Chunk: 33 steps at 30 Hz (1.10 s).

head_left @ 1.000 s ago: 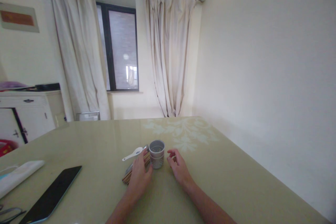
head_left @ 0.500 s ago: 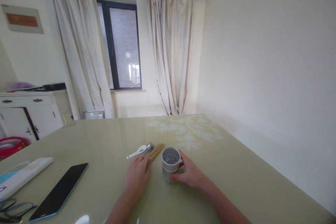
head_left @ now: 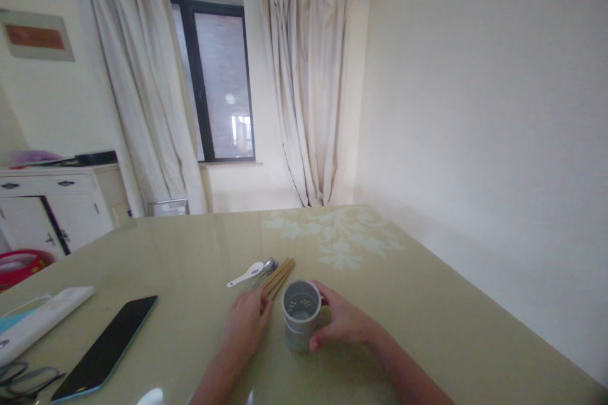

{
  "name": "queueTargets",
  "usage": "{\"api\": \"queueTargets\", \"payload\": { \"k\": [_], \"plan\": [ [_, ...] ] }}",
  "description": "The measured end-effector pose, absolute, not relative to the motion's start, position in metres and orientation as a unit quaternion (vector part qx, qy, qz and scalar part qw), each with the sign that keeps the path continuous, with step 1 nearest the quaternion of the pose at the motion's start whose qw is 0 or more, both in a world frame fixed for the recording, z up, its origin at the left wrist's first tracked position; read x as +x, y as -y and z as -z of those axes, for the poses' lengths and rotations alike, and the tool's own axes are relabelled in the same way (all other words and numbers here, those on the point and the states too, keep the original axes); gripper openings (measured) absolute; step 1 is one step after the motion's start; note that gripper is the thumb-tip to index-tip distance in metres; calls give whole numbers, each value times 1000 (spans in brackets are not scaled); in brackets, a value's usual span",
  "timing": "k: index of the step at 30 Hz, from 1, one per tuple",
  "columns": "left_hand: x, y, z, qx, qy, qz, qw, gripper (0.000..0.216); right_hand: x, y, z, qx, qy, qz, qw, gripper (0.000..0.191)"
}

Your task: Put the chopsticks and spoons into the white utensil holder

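A grey cylindrical cutlery holder (head_left: 301,327) stands on the table, its open top facing up with small holes visible in its bottom. Fingers and thumb of my right hand (head_left: 344,321) wrap its right side. To its left, my left hand (head_left: 246,321) lies with curled fingers over the near ends of a bundle of wooden chopsticks (head_left: 279,277); those ends are hidden. Beside the chopsticks lie a white spoon (head_left: 247,274) and metal spoons (head_left: 268,264), their handles partly covered.
On the left of the table (head_left: 190,253) are a dark tablet-like device (head_left: 109,345), a white power strip-like object (head_left: 47,316) and eyeglasses (head_left: 28,380). A white shiny object (head_left: 151,397) shows at the bottom edge. A wall (head_left: 498,171) runs along the right.
My right hand has brought the cutlery holder nearer to me and slightly left, closer to my left hand. My left hand has shifted slightly back along the chopsticks.
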State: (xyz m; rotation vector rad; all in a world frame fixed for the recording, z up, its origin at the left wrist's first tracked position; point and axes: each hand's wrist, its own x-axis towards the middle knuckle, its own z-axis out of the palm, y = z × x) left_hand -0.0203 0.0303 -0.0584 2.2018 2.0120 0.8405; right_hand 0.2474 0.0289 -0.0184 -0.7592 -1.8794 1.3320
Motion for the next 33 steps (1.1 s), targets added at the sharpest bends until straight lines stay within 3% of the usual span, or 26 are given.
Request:
{"api": "queueTargets", "payload": {
  "k": [3, 8, 13, 19, 22, 25, 27, 33],
  "plan": [
    [-16, -28, 49, 708, -631, -317, 19, 21, 250, -32, 18, -296, 707, -514, 385, 100],
    [-5, -14, 26, 668, -568, -473, 81, 34, 244, -27, 11, -353, 683, -383, 513, 66],
    [5, 4, 23, 751, -385, -533, -62, 22, 232, -9, -6, -332, 696, -275, 575, 38],
    [5, 12, 29, 773, -341, -523, -116, 21, 227, 2, -14, -310, 674, -314, 592, 34],
    [-4, 6, 26, 758, -383, -520, -89, 31, 236, -6, -15, -328, 577, -316, 678, 33],
    [-15, -8, 24, 713, -505, -484, -53, 35, 253, -19, -17, -333, 486, -273, 761, 31],
    [-21, -18, 27, 699, -587, -408, -32, 33, 261, -25, -18, -340, 487, -253, 764, 32],
    [-24, -28, 42, 727, -657, -199, -13, 28, 250, -22, -12, -354, 617, -296, 638, 30]
  ]
}}
